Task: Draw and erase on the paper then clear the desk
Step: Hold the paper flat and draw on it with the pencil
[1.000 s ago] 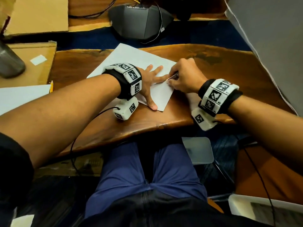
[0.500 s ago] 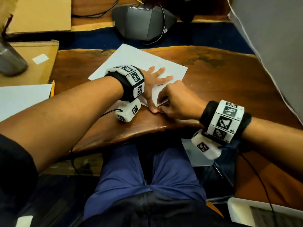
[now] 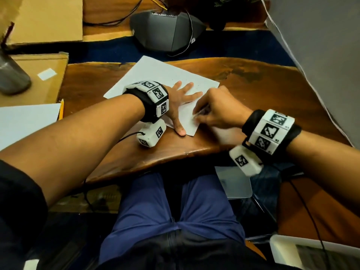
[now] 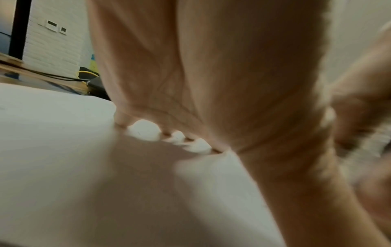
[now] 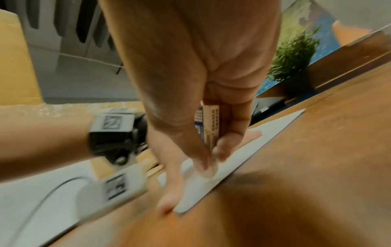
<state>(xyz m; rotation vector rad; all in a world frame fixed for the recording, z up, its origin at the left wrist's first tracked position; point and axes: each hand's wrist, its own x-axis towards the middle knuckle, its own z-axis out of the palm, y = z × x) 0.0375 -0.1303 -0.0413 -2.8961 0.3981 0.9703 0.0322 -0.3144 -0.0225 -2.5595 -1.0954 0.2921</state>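
Note:
A white sheet of paper lies slanted on the brown wooden desk. My left hand presses flat on it with fingers spread, the thumb reaching the near corner. My right hand is over the paper's near right part, just right of the left hand. It pinches a small eraser in a blue, white and orange sleeve, its tip down on the paper. In the left wrist view the palm stands over the white sheet. Faint marks on the paper are too small to read.
A yellow pencil lies at the desk's left edge beside another white sheet. Cardboard and a metal cup sit at far left. A grey conference phone with cables stands behind the paper. A grey panel bounds the right.
My right hand with the eraser moved from the paper's right edge toward me and the left thumb, then back out a little. The left hand stayed pressed on the paper.

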